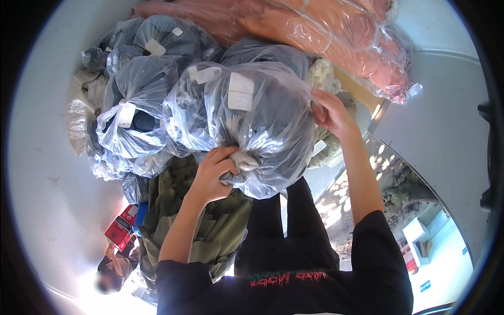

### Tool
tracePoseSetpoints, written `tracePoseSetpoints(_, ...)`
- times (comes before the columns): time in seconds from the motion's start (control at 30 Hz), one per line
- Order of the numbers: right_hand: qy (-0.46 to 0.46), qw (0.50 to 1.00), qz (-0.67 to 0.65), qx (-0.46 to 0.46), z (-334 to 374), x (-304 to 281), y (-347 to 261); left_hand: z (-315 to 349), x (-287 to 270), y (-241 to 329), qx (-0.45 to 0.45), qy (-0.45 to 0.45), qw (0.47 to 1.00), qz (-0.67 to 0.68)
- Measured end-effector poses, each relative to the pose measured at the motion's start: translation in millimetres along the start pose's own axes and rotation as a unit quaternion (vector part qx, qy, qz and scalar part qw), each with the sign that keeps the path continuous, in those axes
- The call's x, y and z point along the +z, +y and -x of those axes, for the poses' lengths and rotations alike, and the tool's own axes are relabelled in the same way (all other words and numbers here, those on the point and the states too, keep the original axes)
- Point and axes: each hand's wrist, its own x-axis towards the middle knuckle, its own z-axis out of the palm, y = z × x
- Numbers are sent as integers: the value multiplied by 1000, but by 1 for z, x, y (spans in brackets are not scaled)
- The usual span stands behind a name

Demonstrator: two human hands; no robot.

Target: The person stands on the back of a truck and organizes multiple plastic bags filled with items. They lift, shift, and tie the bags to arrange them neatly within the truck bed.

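A: Starting closest to the body: gripping what?

B: Grasping the twist [245, 160] of the bag [270, 128] in the left hand [214, 176], holding the gathered plastic tightly at the lower left.

A: Finding the bag where from there?

B: Just in front of the body, between both hands; bulging up and to the right from the left one. Looking nearly round, so showing no clear long axis; being held across a slant, from the twist to the upper right edge.

A: Touching that edge with what?

B: With the right hand [332, 115], lying farther out and bending at the fingers. Being unable to tell whether pinching the film or merely resting against it.

A: Having the twist nearer to which hand?

B: To the left, touching it; holding the right well apart, across the bulk. Facing up near the top, showing a white label [241, 91].

A: Seeing what beyond?

B: Seeing wrapped bags [144, 84] crowding in on the left and, farthest out, orange bundles [304, 26] lying crosswise behind.
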Motion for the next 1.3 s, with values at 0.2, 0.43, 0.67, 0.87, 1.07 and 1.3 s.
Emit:
tracePoseSetpoints(0.2,17,992,105,-72,-33,-20,6,-12,-18,-6,10,-27,999,13)
tracePoseSetpoints(0.43,-44,994,-75,-68,-29,20,16,-11,1,67,-163,5,980,-116)
tracePoseSetpoints(0.67,-99,993,-17,-54,-18,39,17,-55,91,62,-321,291,887,-158)
tracePoseSetpoints(0.87,-53,996,-66,-20,-13,25,12,-37,69,55,-183,286,941,-1)
tracePoseSetpoints(1.07,-81,991,-99,-51,-14,6,-6,-22,1,92,-63,63,995,52)
tracePoseSetpoints(1.3,-96,992,-40,-66,-3,17,-7,-119,-13,-33,-324,160,929,82)
